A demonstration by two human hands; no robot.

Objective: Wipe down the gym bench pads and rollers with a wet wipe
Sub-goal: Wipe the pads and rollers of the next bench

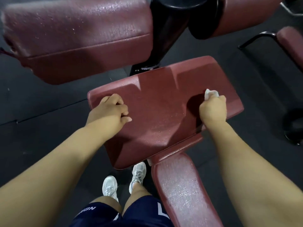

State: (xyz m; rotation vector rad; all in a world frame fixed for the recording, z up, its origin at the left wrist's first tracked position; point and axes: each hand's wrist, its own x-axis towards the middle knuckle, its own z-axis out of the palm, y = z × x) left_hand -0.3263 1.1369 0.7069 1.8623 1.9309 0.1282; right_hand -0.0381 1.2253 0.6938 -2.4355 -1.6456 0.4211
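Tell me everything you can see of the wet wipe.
The wet wipe is white and crumpled into a small wad, looking like soft cloth. The right hand grips it in a fist, so only one end pokes out beyond the knuckles. It sits near the right edge of the maroon seat pad; whether it presses the pad cannot be told.

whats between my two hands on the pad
Only bare, damp pad between left hand and right hand, which grips the wipe; head view.

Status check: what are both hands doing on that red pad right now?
Right hand grips wet wipe on seat pad. Left hand curled, empty, resting on same pad. Nothing in the way.
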